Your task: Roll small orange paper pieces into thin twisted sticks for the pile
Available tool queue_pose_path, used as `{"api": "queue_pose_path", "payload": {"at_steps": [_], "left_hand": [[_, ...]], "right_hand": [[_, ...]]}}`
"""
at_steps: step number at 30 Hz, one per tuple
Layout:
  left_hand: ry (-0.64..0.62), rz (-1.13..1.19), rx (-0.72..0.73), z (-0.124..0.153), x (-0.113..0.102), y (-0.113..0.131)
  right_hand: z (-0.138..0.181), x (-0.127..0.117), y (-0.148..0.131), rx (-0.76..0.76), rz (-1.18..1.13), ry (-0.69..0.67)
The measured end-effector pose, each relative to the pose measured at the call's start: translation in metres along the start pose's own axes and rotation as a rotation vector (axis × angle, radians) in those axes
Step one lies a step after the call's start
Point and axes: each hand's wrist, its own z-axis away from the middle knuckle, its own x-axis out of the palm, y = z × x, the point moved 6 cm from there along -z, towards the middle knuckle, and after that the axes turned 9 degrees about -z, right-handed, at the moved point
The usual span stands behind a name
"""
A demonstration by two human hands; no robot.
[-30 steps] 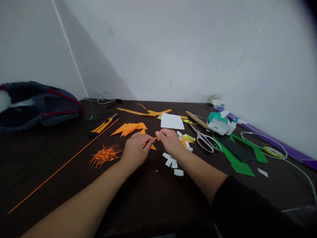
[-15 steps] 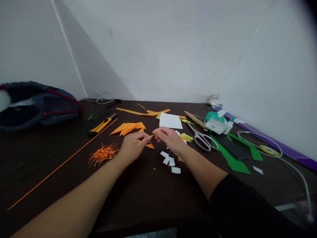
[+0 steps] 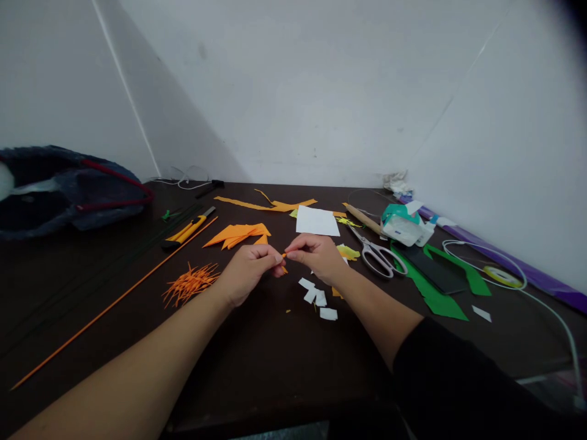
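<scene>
My left hand [image 3: 252, 269] and my right hand [image 3: 316, 253] meet over the middle of the dark table. Between their fingertips they pinch a small twisted orange paper strip [image 3: 284, 255], mostly hidden by the fingers. Left of my left hand lies a heap of thin twisted orange paper strips [image 3: 191, 284]. Behind it are orange paper pieces [image 3: 241, 234], stacked and pointed. A white paper sheet [image 3: 318, 221] lies just beyond my right hand. Small white paper pieces [image 3: 314, 293] are scattered below that hand.
Scissors [image 3: 376, 253], green paper [image 3: 428, 293] with a dark flat object [image 3: 431, 269], and a tissue pack [image 3: 403, 226] lie to the right. A yellow utility knife [image 3: 188, 229] and a long orange stick [image 3: 114, 300] are to the left. A white cable [image 3: 557, 318] curves along the right.
My hands have turned slightly and come closer around the orange strip, whose visible part is now shorter. The view has shifted a little; the things on the table lie as before.
</scene>
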Motion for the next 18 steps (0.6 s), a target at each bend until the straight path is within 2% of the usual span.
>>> {"api": "queue_pose_path", "payload": {"at_steps": [3,7,11,18], "left_hand": [[0.006,-0.098,0.014,0.000,-0.002,0.002],[0.078,-0.373,0.070,0.000,-0.009,0.009],[0.141,-0.640,0.156,0.000,-0.012,0.018],[0.216,-0.909,0.331,0.005,-0.010,0.027]], "right_hand": [[0.002,-0.002,-0.005,0.023,0.111,0.060],[0.003,-0.005,-0.003,0.106,0.189,0.124],[0.003,-0.004,0.002,0.131,0.168,0.152],[0.006,0.003,0.007,0.183,0.090,0.239]]}}
